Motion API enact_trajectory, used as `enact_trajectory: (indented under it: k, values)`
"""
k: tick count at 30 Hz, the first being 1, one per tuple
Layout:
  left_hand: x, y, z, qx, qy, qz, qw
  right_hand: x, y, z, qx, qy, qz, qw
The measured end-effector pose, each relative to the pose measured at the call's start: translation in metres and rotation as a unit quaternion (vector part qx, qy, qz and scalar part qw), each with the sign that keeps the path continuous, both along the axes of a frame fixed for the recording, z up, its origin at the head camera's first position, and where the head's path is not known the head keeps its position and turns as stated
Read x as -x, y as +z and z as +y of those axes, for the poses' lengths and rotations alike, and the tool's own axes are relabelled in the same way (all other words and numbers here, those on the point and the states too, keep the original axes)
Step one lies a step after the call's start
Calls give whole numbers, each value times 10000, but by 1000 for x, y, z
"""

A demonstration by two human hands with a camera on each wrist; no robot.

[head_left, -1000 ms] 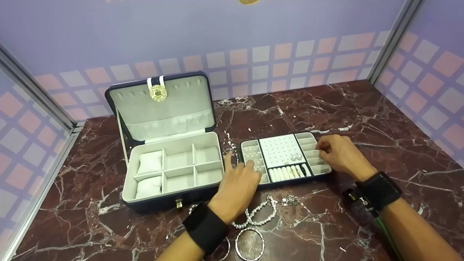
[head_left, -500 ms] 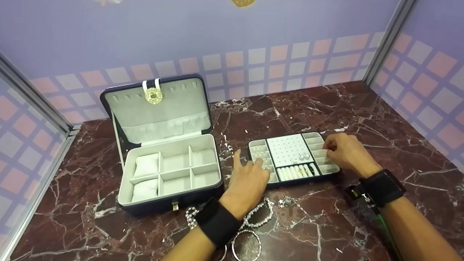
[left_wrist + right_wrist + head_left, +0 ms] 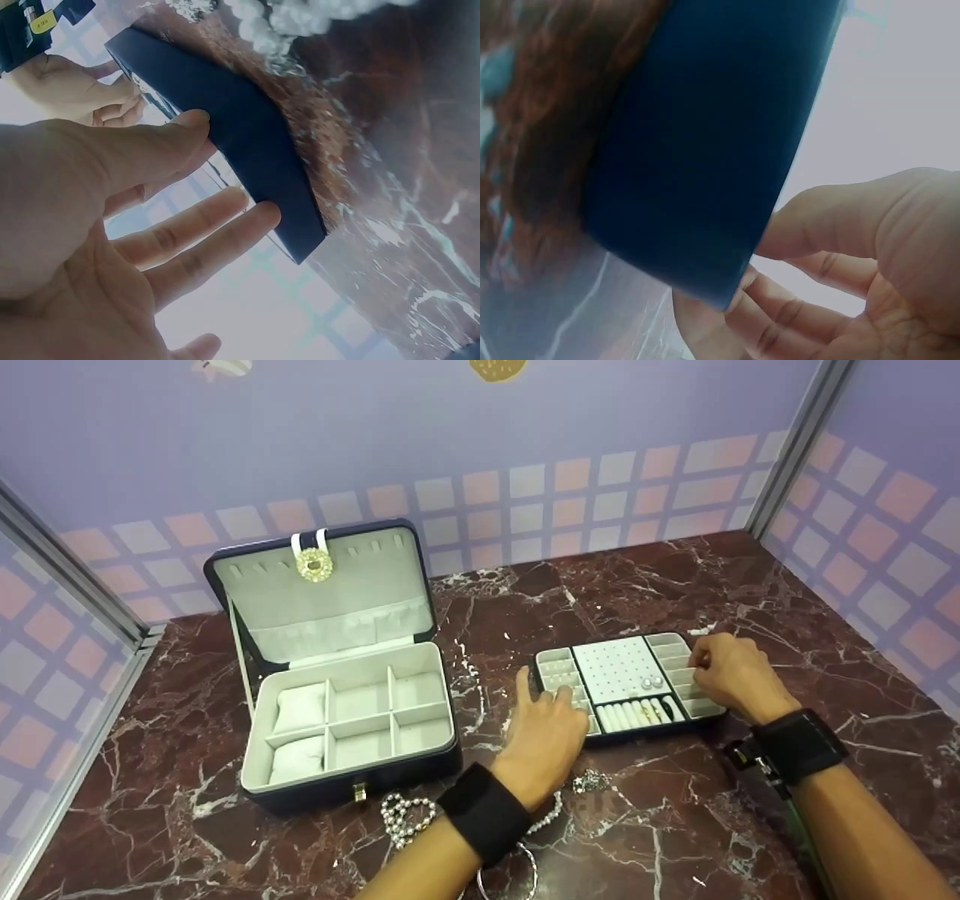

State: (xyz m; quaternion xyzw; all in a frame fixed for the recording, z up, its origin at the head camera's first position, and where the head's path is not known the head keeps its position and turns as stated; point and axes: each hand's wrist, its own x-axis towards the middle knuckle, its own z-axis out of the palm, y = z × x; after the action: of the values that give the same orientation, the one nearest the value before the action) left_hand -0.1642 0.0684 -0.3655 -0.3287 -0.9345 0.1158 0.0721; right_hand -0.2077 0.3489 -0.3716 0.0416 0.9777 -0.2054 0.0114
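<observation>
A shallow navy jewelry tray [image 3: 611,664] with a white lining lies on the marble table, right of an opened jewelry box. My left hand [image 3: 544,735] holds the tray's left end, index finger sticking out; in the left wrist view the thumb and two fingertips touch its navy wall [image 3: 247,127]. At the other end my right hand [image 3: 739,671] pinches the right edge, with thumb and fingers at the navy side [image 3: 712,135] in the right wrist view. Two pearl earrings [image 3: 651,682] sit on the dotted panel. Gold rings [image 3: 649,711] stand in the ring rolls below.
The jewelry box [image 3: 442,761] stands left, lid raised, with two small cushions [image 3: 300,709] inside. In front lie silver beads [image 3: 401,817], a beaded strand [image 3: 551,814] partly behind my left arm, a silver chain cluster [image 3: 591,780] and a bangle [image 3: 534,870]. Walls enclose the table's back and sides.
The tray has slid rightward, away from the jewelry box, with both hands moving along on its ends. The view has shifted slightly; the box stays in place.
</observation>
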Motion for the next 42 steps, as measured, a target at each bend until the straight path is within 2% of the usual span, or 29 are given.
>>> enact_trajectory:
  k: [7,18,28,42]
  values:
    - [1,1,18,180,87,-197,9996,0,0,10,-39,-208,12,9998]
    - [4,-1,41,318,56,-206,9993,-2,-1,22,-30,-653,42,9979]
    - [6,0,59,201,126,-175,9996,-2,-4,32,-229,-916,274,9952]
    - [7,1,75,101,128,-177,9997,-4,-2,45,-119,-1247,106,9921]
